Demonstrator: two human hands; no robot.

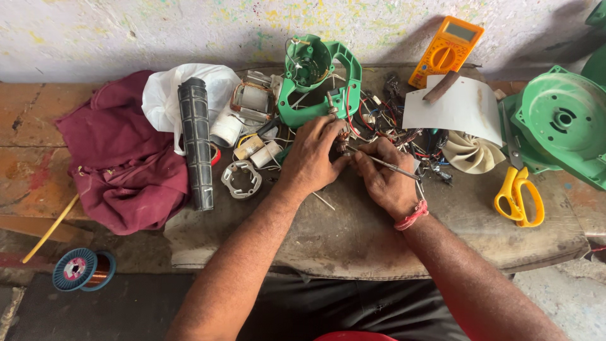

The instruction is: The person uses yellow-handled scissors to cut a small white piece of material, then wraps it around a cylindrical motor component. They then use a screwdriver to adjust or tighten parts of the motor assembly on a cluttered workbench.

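My left hand [312,155] is closed around a small motor part [341,144] with copper and wires, mostly hidden under the fingers. My right hand [385,177] grips a thin metal tool [392,167] like a pen, its tip touching that part. A red thread band sits on the right wrist. Just beyond the hands lies a green plastic tool housing [319,82] with red and black wires [366,120] trailing from it.
On the worn bench [353,233]: maroon cloth [120,158], black ribbed cylinder [196,142], white bag, metal ring [241,179], white fan impeller [472,151], paper sheet, orange multimeter [445,50], yellow scissors [519,197], green casing [558,123]. A copper wire spool [83,269] lies on the floor.
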